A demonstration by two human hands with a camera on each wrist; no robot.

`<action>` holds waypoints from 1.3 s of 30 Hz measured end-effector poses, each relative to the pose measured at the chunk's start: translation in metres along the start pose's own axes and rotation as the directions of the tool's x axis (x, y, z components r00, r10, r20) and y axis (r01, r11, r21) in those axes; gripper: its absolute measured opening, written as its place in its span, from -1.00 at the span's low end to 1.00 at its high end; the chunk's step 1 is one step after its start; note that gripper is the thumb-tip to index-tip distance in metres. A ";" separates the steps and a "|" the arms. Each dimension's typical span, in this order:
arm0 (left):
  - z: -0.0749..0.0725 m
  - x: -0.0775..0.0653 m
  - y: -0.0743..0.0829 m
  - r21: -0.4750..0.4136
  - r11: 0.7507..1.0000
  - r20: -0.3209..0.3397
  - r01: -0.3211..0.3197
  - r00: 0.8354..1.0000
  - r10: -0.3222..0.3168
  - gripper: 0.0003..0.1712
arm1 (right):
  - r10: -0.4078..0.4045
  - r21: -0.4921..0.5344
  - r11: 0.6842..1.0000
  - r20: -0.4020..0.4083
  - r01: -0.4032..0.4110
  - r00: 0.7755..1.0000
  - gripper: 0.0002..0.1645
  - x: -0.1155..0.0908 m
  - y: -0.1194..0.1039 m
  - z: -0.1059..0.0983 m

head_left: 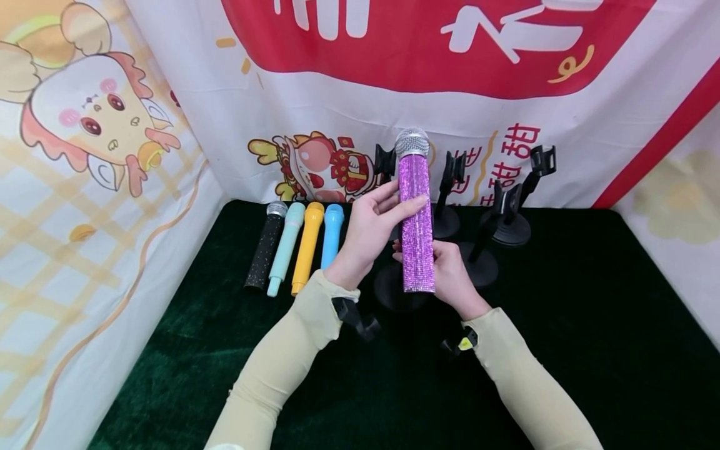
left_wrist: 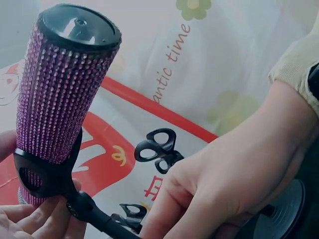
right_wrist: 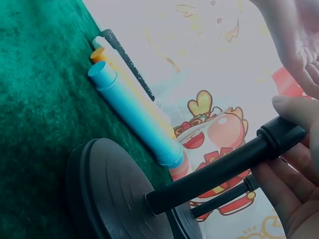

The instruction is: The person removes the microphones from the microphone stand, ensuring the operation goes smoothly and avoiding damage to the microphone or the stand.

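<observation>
A purple rhinestone-covered microphone with a silver mesh head stands tilted in the middle of the head view. My left hand holds it, thumb across its front and fingers behind. The left wrist view shows its dark end cap and a black clip around its body. That clip tops a black microphone stand, whose pole my right hand grips near an upper collar. The stand's round base is low on the green cloth. In the head view, the microphone partly covers my right hand.
Black, mint, yellow and blue microphones lie side by side at the left. Several other black stands stand behind and to the right on the dark green cloth. A printed curtain closes off the back.
</observation>
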State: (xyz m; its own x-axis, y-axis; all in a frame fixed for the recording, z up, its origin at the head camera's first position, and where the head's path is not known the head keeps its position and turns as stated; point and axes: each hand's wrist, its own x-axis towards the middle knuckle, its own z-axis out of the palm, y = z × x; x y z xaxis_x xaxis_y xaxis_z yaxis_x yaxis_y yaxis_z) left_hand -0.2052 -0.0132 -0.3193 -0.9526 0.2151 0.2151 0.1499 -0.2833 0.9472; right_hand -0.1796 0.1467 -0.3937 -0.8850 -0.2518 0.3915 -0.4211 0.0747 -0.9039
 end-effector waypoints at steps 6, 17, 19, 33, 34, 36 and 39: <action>-0.003 0.003 0.001 0.071 0.997 0.010 -0.028 1.000 0.027 -0.38 | 0.015 0.012 1.000 -0.001 -0.014 1.000 -0.67 0.000 0.025 -0.001; -0.008 0.007 0.006 0.089 0.996 0.042 -0.027 0.999 0.023 -0.39 | 0.006 -0.012 1.000 0.013 -0.006 1.000 -0.70 -0.001 0.031 0.000; -0.008 0.008 0.005 0.086 0.996 0.043 -0.028 0.999 0.025 -0.39 | 0.004 -0.019 1.000 0.017 -0.004 1.000 -0.71 -0.001 0.031 -0.001; -0.005 0.018 0.008 0.061 0.998 0.026 -0.024 0.999 0.022 -0.43 | -0.023 -0.074 0.997 0.021 0.025 1.000 -0.74 -0.001 0.001 -0.001; -0.005 0.019 0.008 0.054 0.998 0.023 -0.020 1.000 0.019 -0.44 | -0.030 -0.086 0.996 0.018 0.032 0.999 -0.75 -0.001 0.001 -0.001; -0.006 0.021 0.008 0.040 0.999 0.016 -0.015 1.000 0.014 -0.45 | -0.035 -0.097 0.995 0.015 0.036 0.999 -0.75 -0.001 0.000 0.000; -0.006 0.024 0.007 0.035 0.999 0.010 -0.014 1.000 0.013 -0.45 | -0.030 -0.100 0.994 0.017 0.031 0.999 -0.75 -0.001 -0.001 0.000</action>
State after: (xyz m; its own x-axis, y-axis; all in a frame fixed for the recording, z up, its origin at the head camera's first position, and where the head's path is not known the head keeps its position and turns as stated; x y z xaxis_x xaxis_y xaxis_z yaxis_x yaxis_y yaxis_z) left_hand -0.2289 -0.0158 -0.3085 -0.9479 0.2205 0.2299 0.1718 -0.2536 0.9519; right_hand -0.1786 0.1467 -0.3928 -0.8687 -0.2702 0.4152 -0.4663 0.1630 -0.8695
